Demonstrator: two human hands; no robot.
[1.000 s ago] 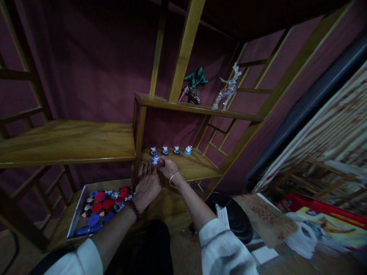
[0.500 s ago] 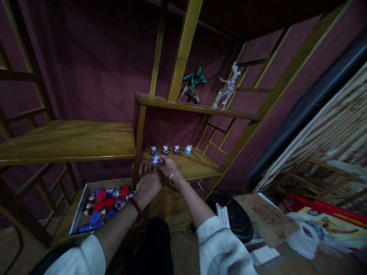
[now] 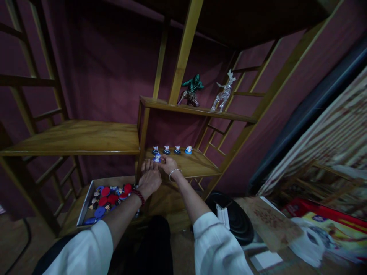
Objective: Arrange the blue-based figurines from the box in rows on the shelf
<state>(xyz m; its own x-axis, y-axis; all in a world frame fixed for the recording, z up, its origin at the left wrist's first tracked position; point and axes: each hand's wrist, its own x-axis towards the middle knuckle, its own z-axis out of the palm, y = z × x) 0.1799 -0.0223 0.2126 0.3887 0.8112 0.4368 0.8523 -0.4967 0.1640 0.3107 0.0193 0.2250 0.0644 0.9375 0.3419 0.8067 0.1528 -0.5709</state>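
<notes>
A small purple figurine [image 3: 156,157] stands on the low wooden shelf [image 3: 197,162], near its front left corner. My right hand [image 3: 169,166] is closed at the figurine's right side, thumb and fingertips gripping its edge. Just in front of the shelf's edge, my left hand [image 3: 150,178] has its fingers stretched out close to the figurine; whether they touch it I cannot tell. Behind, several small figurines stand in a row: dark-based ones such as this figurine [image 3: 166,150], and a blue-based figurine [image 3: 188,149] at the right end.
Lower left, a cardboard box [image 3: 85,204] holds many figurines with red and blue bases. On the upper shelf [image 3: 200,110] are a green crouching statue [image 3: 192,91] and a clear deer ornament [image 3: 223,93]. A round black object [image 3: 237,221] and a plastic bag [image 3: 308,240] lie at right.
The view has shifted slightly. Both hands stay by the purple figurine, which keeps its place in front of the row.
</notes>
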